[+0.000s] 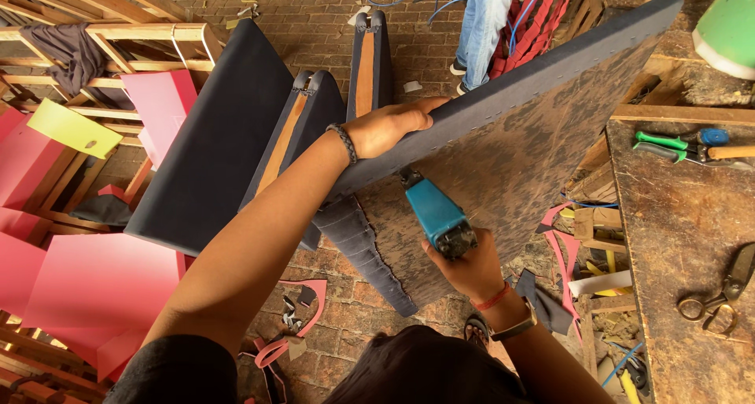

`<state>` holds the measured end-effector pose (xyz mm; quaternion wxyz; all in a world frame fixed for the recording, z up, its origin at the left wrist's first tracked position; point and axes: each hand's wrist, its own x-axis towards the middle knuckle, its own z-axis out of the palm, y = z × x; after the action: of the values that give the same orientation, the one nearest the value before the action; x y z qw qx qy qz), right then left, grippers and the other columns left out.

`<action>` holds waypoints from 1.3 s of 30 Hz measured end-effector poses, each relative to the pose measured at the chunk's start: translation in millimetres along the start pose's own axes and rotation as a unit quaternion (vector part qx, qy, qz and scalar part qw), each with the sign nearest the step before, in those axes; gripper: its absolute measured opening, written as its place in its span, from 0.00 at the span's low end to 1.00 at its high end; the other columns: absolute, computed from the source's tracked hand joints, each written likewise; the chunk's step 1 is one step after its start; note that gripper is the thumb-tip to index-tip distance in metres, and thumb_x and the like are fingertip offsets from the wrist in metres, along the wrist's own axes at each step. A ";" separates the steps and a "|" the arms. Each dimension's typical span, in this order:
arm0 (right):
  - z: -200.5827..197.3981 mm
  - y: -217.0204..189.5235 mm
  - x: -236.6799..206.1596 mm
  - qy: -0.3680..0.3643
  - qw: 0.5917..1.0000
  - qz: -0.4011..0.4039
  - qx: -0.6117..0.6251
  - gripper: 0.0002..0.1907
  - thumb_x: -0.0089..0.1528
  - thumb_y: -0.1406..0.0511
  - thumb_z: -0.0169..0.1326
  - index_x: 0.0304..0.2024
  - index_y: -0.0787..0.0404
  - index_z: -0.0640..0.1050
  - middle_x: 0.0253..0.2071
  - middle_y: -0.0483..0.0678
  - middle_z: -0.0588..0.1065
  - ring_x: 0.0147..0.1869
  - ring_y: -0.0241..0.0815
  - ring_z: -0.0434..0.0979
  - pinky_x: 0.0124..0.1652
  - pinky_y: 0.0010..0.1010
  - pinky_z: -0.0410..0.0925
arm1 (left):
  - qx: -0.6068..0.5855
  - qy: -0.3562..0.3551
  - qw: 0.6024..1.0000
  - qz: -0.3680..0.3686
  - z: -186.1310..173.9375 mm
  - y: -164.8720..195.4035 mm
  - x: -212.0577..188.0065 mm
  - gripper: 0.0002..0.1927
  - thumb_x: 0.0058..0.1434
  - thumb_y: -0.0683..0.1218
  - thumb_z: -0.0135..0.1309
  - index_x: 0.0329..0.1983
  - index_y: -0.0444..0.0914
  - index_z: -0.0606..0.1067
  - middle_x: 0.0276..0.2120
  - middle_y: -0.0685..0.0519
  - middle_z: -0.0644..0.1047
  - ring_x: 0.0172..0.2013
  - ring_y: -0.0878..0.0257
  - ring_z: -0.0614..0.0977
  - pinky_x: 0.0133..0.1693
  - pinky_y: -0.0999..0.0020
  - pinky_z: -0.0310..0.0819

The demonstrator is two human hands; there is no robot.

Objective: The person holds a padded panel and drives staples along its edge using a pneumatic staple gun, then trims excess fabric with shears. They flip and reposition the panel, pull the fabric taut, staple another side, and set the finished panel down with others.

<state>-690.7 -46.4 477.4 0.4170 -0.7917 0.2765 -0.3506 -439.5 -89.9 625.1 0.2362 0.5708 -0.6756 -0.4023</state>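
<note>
A large wooden board (527,145) stands tilted on edge, with dark navy fabric wrapped over its upper edge and a loose fabric flap (370,247) hanging at its lower left. My left hand (389,125) grips the fabric-covered upper edge. My right hand (468,266) holds a teal staple gun (435,211), its nose pressed against the board's back just below that edge. I wear a dark braided band on the left wrist, a watch and red thread on the right.
Navy upholstered panels (228,129) lean at left among pink foam pieces (102,282) and wooden frames. At right a worn workbench (692,239) carries scissors (723,290) and green-handled pliers (668,146). Another person's legs in jeans (481,27) stand behind. Fabric scraps litter the brick floor.
</note>
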 end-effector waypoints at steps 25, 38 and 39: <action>-109.7 36.0 -9.3 0.158 0.970 0.084 0.164 0.19 0.56 0.72 0.62 0.51 0.62 0.79 0.32 0.41 0.78 0.33 0.31 0.76 0.34 0.26 0.70 | 0.275 0.058 0.958 -0.064 27.3 66.8 -15.2 0.41 0.54 0.52 0.55 0.71 0.39 0.58 0.36 0.33 0.80 0.42 0.41 0.84 0.46 0.53 0.76; -185.8 76.9 43.1 0.114 0.958 0.064 0.255 0.21 0.57 0.77 0.60 0.53 0.63 0.79 0.29 0.43 0.74 0.27 0.32 0.71 0.28 0.26 0.66 | 0.382 0.159 0.901 -0.128 74.2 99.6 51.9 0.29 0.52 0.52 0.60 0.54 0.34 0.69 0.30 0.36 0.81 0.36 0.41 0.84 0.39 0.49 0.79; -188.2 79.4 46.8 0.105 0.959 0.051 0.260 0.19 0.58 0.77 0.60 0.52 0.64 0.79 0.30 0.43 0.75 0.27 0.33 0.72 0.28 0.27 0.67 | 0.389 0.171 0.897 -0.123 76.6 99.2 51.8 0.29 0.51 0.53 0.60 0.53 0.34 0.70 0.29 0.37 0.81 0.35 0.41 0.84 0.38 0.49 0.79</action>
<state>-821.9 -208.0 501.3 0.5943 -0.5998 0.2581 -0.4695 -569.1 -116.4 655.2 0.0553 0.7556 -0.6521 -0.0294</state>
